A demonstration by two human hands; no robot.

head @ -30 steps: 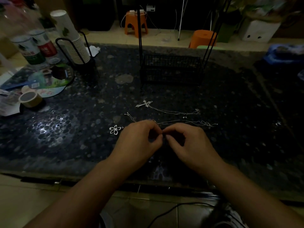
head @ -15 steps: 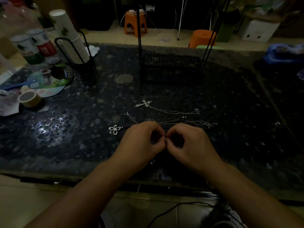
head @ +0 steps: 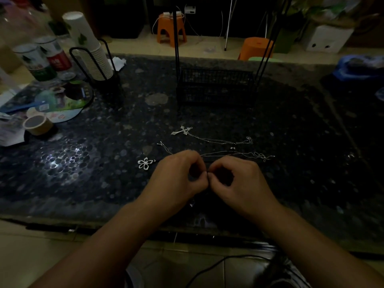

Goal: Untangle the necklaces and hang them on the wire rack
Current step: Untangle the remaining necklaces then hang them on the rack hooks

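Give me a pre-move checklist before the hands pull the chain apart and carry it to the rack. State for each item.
1. Both hands on the work: left hand and right hand meet fingertip to fingertip, pinching at one spot. Ok.
2. Chain visible in the pinch: too dark and fine to see. Cannot tell.
3. Knot freed: thin chain runs right from the hands to a looped end; tangle state unclear. Cannot tell.
4. Cross necklace lies apart, beyond the hands. Ok.
5. Flower pendant lies left of the left hand, untouched. Ok.
6. Wire rack stands upright behind the necklaces; nothing hung on its visible part. Ok.
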